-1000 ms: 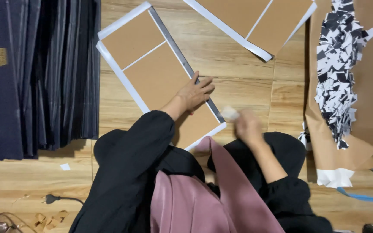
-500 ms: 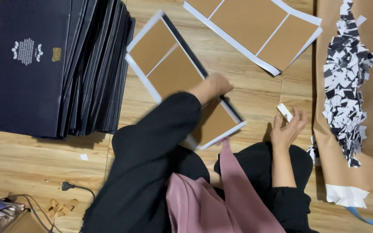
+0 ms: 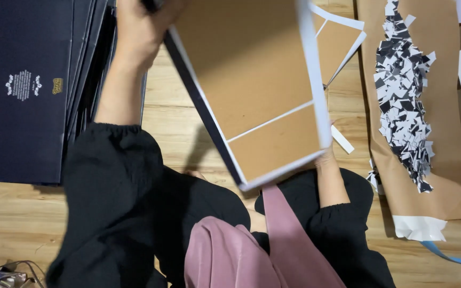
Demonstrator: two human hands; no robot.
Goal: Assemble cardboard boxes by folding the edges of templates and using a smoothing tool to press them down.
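Note:
A brown cardboard panel with white borders and a dark navy edge is lifted off the wooden floor and tilted toward me. My left hand grips its upper left edge, arm stretched forward in a black sleeve. My right hand reaches up under the panel's lower right corner; its fingers are hidden behind the board. A small white strip shows just right of that hand; I cannot tell whether it is held or lying on the floor.
A stack of dark navy flat covers lies at the left. Another brown panel lies on the floor behind the raised one. At the right, a brown paper sheet carries black-and-white scraps. Cables sit bottom left.
The panel lay flat on the floor under my left hand; now it is raised and tilted toward me. My right hand moved from beside the panel to under its lower right corner.

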